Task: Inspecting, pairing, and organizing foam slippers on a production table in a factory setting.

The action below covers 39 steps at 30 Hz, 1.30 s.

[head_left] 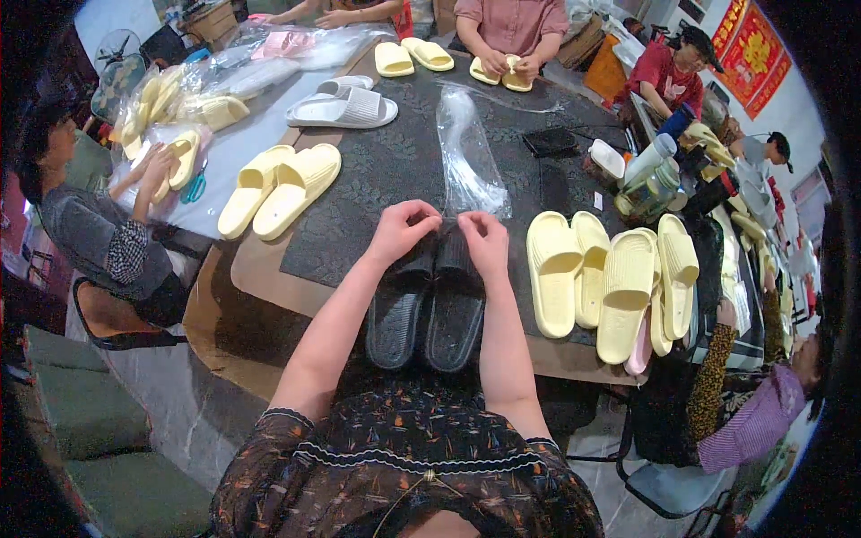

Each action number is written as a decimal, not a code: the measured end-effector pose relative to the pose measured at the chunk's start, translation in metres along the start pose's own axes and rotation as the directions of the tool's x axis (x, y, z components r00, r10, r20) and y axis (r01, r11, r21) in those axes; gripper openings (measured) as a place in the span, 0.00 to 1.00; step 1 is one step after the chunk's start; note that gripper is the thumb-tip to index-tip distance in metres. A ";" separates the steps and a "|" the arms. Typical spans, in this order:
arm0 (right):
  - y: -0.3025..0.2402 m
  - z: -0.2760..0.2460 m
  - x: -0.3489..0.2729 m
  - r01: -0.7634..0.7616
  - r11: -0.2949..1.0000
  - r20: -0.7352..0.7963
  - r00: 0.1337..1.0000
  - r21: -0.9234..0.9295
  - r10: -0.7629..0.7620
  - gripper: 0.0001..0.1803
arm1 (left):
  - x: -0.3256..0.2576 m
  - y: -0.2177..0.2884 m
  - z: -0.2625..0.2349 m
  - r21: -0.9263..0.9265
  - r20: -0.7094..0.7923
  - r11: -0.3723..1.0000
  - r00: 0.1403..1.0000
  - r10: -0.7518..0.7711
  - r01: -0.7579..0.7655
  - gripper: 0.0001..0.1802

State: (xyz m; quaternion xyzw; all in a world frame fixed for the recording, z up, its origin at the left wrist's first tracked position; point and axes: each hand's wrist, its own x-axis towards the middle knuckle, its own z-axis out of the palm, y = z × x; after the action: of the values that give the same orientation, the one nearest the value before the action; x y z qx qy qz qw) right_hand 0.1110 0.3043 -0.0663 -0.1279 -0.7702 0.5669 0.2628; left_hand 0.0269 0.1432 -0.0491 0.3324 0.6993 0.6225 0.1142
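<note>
A pair of black slippers, the left slipper (395, 325) and the right slipper (454, 326), lies side by side at the near table edge, heels toward me. Over their toe ends, my left hand (405, 233) and my right hand (485, 244) pinch close together. Whatever is between the fingertips is too small to make out, and the hands partly cover the slippers' straps. Just beyond my fingers lies a clear plastic bag (459, 148) with a bundle of thin, shiny transparent strands.
Yellow slippers (553, 278) stand in a group to the right, with another yellow pair (296, 190) and grey slippers (345, 108) to the left. Bottles (653, 188) and a dark wallet-like item (552, 142) are at the far right. Other people work around the table (332, 224).
</note>
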 end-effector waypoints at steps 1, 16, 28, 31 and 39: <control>-0.001 0.000 0.000 -0.089 0.996 -0.052 0.995 0.024 0.090 0.09 | 0.000 0.000 0.000 -0.044 -0.027 0.999 0.999 -0.019 0.018 0.07; -0.002 0.000 -0.002 0.046 0.998 0.091 0.995 -0.033 -0.043 0.09 | 0.001 -0.002 0.000 0.076 0.049 0.997 0.999 0.003 -0.007 0.07; -0.006 -0.002 -0.003 -0.010 1.000 -0.005 1.000 -0.017 0.010 0.10 | 0.002 -0.004 0.000 0.059 -0.042 0.998 0.999 0.019 -0.016 0.07; -0.006 -0.001 -0.003 -0.077 0.996 0.005 0.997 0.055 0.077 0.09 | 0.002 -0.004 0.000 0.020 -0.034 1.000 0.999 -0.005 0.005 0.08; -0.002 0.001 -0.004 -0.018 1.000 -0.037 0.999 0.000 0.018 0.09 | 0.000 -0.003 -0.002 0.037 -0.013 0.999 1.000 -0.023 0.024 0.08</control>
State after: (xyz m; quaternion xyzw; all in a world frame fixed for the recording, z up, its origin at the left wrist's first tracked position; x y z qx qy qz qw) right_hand 0.1139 0.3007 -0.0657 -0.1454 -0.7643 0.5665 0.2717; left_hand 0.0245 0.1420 -0.0516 0.3226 0.7151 0.6101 0.1111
